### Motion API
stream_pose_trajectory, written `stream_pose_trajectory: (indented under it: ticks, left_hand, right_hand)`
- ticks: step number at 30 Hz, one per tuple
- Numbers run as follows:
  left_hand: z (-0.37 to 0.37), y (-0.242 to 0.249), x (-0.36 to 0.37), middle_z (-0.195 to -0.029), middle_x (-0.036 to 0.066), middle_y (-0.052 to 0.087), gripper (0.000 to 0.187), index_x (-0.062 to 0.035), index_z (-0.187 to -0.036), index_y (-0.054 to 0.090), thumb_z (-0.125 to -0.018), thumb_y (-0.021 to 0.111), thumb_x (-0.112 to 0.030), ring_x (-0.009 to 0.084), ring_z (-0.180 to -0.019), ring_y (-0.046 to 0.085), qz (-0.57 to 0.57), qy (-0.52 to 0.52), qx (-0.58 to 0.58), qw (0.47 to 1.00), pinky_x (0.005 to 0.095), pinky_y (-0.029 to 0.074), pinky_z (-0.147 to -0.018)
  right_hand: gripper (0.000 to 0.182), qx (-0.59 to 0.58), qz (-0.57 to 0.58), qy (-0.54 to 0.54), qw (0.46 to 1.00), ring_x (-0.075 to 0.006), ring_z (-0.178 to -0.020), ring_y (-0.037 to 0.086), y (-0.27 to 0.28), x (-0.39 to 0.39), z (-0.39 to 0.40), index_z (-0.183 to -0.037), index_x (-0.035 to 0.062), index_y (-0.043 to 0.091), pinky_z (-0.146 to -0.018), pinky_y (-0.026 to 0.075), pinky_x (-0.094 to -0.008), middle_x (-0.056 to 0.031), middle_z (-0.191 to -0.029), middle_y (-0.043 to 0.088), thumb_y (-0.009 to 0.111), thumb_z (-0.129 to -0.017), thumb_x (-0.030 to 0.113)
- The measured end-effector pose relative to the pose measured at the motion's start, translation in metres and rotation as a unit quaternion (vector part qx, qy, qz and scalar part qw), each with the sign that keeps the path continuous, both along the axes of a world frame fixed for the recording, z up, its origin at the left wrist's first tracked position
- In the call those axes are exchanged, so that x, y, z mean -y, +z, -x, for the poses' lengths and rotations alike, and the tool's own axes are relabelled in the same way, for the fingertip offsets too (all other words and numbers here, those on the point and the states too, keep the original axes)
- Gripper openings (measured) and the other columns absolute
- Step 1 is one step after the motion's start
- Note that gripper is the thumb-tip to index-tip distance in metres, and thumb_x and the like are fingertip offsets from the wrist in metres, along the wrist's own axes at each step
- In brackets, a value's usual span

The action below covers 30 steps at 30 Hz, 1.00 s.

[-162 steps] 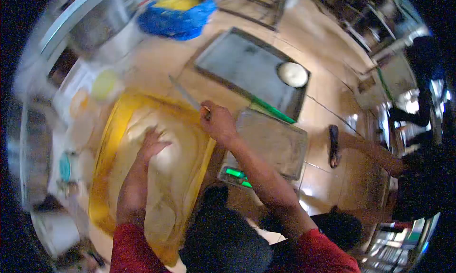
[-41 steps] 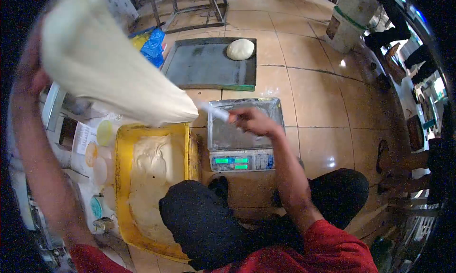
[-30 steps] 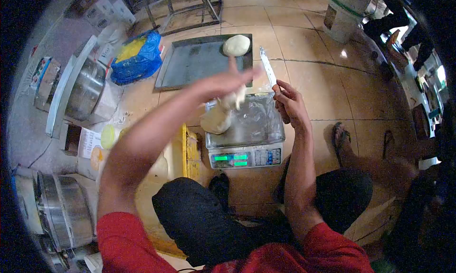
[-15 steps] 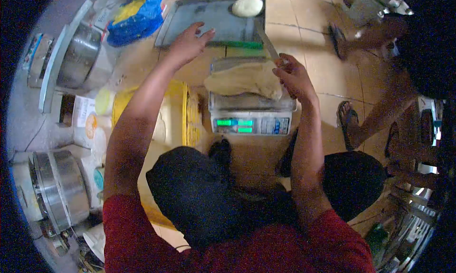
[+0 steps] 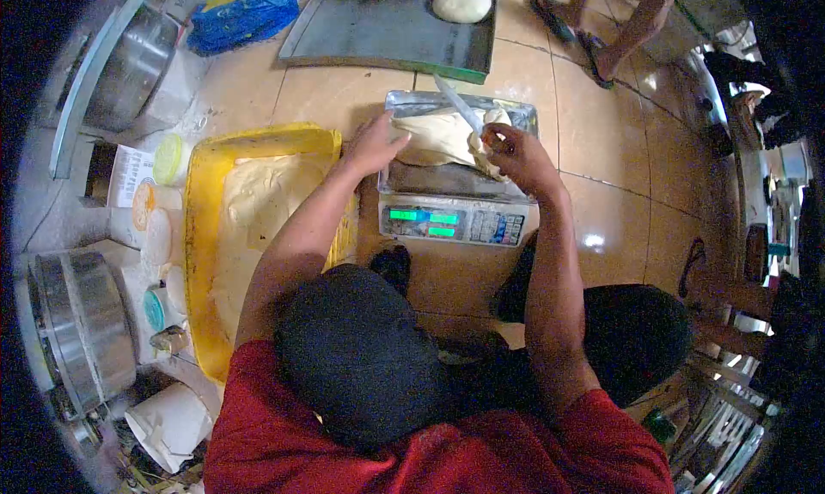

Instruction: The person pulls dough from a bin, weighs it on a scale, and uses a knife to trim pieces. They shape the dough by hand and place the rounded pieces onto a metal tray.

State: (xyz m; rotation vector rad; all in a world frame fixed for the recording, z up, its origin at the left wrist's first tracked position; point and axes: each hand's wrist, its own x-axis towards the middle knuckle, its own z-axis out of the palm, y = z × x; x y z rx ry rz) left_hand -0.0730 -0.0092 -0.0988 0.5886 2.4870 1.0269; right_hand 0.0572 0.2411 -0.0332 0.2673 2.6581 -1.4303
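Note:
A knife [image 5: 458, 104] with a pale blade points up and left from my right hand [image 5: 521, 160], whose fingers are wrapped round its handle. That hand is over the right end of a long piece of dough [image 5: 436, 138], where the dough is bunched up. The dough lies across the metal plate of a digital scale [image 5: 455, 221] with a green lit display. At the dough's left end is my left hand [image 5: 375, 148], thumb and fingers apart, its fingertips at or touching the dough. Beyond the scale, a round dough ball [image 5: 461, 5] sits on a dark metal tray [image 5: 369, 38].
A yellow tub [image 5: 199, 236] holding more dough stands left of my knees. Jars, a steel pot [image 5: 90, 331] and a white bucket [image 5: 170, 425] line the left side. A blue plastic bag [image 5: 245, 19] lies by the tray. Another person's feet [image 5: 603, 60] are at upper right.
My left hand has come down from over the tray to the dough's left end. The knife stays in my right hand, slightly lower. The other person's feet have shifted, and my view has moved.

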Motion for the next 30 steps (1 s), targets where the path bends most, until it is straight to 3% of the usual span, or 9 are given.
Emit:
stream_pose_trajectory:
  ticks: [5,7,9,10,15,17,23,27,30]
  left_hand:
    - [0.001,-0.03,-0.008,-0.141,0.03,0.023,0.082,-0.0131,-0.142,0.021,-0.079,0.064,-0.043,0.0459,-0.128,0.027,0.09,-0.058,0.003,0.994,0.0442,0.025,-0.107]
    - [-0.003,-0.03,-0.008,-0.138,0.03,0.028,0.083,-0.0155,-0.143,0.02,-0.078,0.067,-0.038,0.0448,-0.127,0.031,0.106,-0.024,-0.044,0.993,0.0436,0.029,-0.105]
    - [0.004,-0.053,-0.004,-0.131,0.031,0.038,0.083,-0.015,-0.143,0.02,-0.078,0.069,-0.029,0.0443,-0.122,0.037,0.004,-0.014,-0.054,0.998,0.0433,0.034,-0.102]
    - [0.009,-0.065,-0.004,-0.123,0.031,0.045,0.081,-0.0139,-0.142,0.023,-0.076,0.07,-0.024,0.0441,-0.118,0.042,0.009,-0.035,-0.105,0.994,0.0433,0.037,-0.099]
    - [0.006,-0.064,-0.015,-0.123,0.028,0.046,0.071,-0.0137,-0.136,0.034,-0.076,0.07,-0.022,0.043,-0.115,0.044,-0.008,-0.016,-0.066,0.998,0.0441,0.037,-0.097]
    - [0.001,-0.058,-0.018,-0.123,0.027,0.046,0.066,-0.0134,-0.134,0.038,-0.076,0.07,-0.021,0.0424,-0.115,0.044,-0.013,0.01,-0.063,0.998,0.0443,0.037,-0.097]
    - [0.021,-0.087,-0.017,-0.116,0.024,0.051,0.034,-0.0061,-0.112,0.056,-0.08,0.063,-0.015,0.0406,-0.109,0.049,0.009,-0.1,-0.136,0.986,0.0443,0.041,-0.092]
    - [0.017,-0.021,-0.013,-0.098,0.022,0.06,0.025,-0.0015,-0.1,0.058,-0.078,0.06,-0.013,0.0382,-0.096,0.056,-0.069,-0.07,-0.132,0.986,0.0443,0.045,-0.082]
    - [0.022,0.025,-0.014,-0.108,0.019,0.058,0.036,-0.001,-0.109,0.057,-0.078,0.061,-0.018,0.0368,-0.103,0.053,-0.009,-0.112,-0.088,0.99,0.0422,0.042,-0.09]
  right_hand:
    - [0.045,0.043,-0.097,-0.01,0.994,-0.0108,-0.071,0.054,0.005,0.006,-0.002,-0.12,0.0,0.052,-0.064,0.045,-0.0276,-0.0111,-0.082,0.063,0.06,-0.077,0.007]
    - [0.046,0.005,-0.083,-0.011,0.996,-0.0161,-0.076,0.061,-0.019,-0.001,-0.001,-0.121,-0.0003,0.051,-0.069,0.047,-0.0303,-0.0159,-0.085,0.065,0.06,-0.077,0.011]
    - [0.027,0.021,-0.137,0.029,0.99,-0.039,-0.086,0.061,-0.01,0.002,-0.005,-0.102,0.0102,0.06,-0.074,0.049,-0.046,-0.0178,-0.093,0.064,0.058,-0.083,0.029]
    - [0.025,0.043,-0.174,0.053,0.982,-0.0401,-0.085,0.06,-0.006,0.004,-0.003,-0.099,0.0089,0.059,-0.074,0.048,-0.0483,-0.0189,-0.093,0.063,0.054,-0.084,0.029]
    - [0.025,0.02,-0.208,0.069,0.975,-0.0409,-0.084,0.06,-0.018,0.009,0.001,-0.096,0.0075,0.059,-0.073,0.048,-0.0498,-0.0206,-0.092,0.063,0.047,-0.087,0.027]
    - [0.033,0.073,-0.19,0.046,0.978,-0.032,-0.089,0.063,-0.007,0.013,0.004,-0.108,0.002,0.059,-0.077,0.048,-0.0369,-0.018,-0.096,0.065,0.061,-0.082,0.022]
    - [0.031,0.05,-0.23,0.082,0.968,-0.0366,-0.091,0.06,-0.008,0.016,0.011,-0.109,0.0019,0.059,-0.077,0.048,-0.0396,-0.0205,-0.096,0.062,0.058,-0.081,0.016]
    - [0.03,0.019,-0.193,0.081,0.978,-0.0362,-0.092,0.06,-0.004,0.022,0.013,-0.108,0.0033,0.059,-0.078,0.048,-0.0401,-0.0211,-0.096,0.063,0.057,-0.081,0.015]
    - [0.032,-0.002,-0.197,0.11,0.974,-0.0362,-0.094,0.06,-0.011,0.054,0.041,-0.112,0.0027,0.058,-0.08,0.047,-0.0405,-0.0216,-0.099,0.062,0.053,-0.083,0.016]
